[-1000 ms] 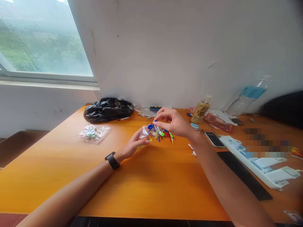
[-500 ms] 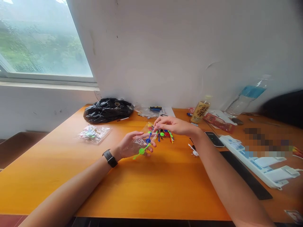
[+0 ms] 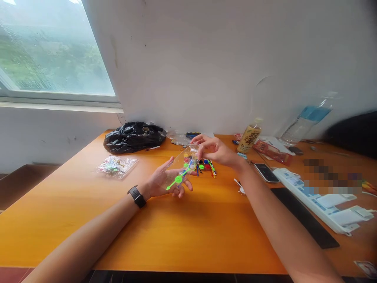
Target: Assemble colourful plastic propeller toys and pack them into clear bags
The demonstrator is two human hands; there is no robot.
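Observation:
My right hand (image 3: pixel 212 151) pinches the upper edge of a clear plastic bag (image 3: pixel 179 158) and holds it raised at a slant. Within or against the bag are a bright green clock hand (image 3: pixel 178 179) with a round hub and blue ones partly behind it. Below and behind the bag, my left hand (image 3: pixel 161 181) is open, palm up, fingers spread; whether the bag touches the palm is hard to tell. Just beyond lies a pile of small coloured plastic clock hands (image 3: pixel 207 166) in red, green, blue, yellow and black. A white clock hand (image 3: pixel 240 187) lies near my right forearm.
To the left lies a filled clear packet (image 3: pixel 117 166), with a black plastic bag (image 3: pixel 134 137) behind it. On the right are a drink bottle (image 3: pixel 249 136), a phone (image 3: pixel 266 173), a white power strip (image 3: pixel 306 200) and a black strip (image 3: pixel 303 216) on the wooden table (image 3: pixel 176 236).
My right hand has gone from reaching over my left fingers to gripping the bag's top edge, pulling it up and stretched. The green clock hand has shifted slightly; my left fingers have spread.

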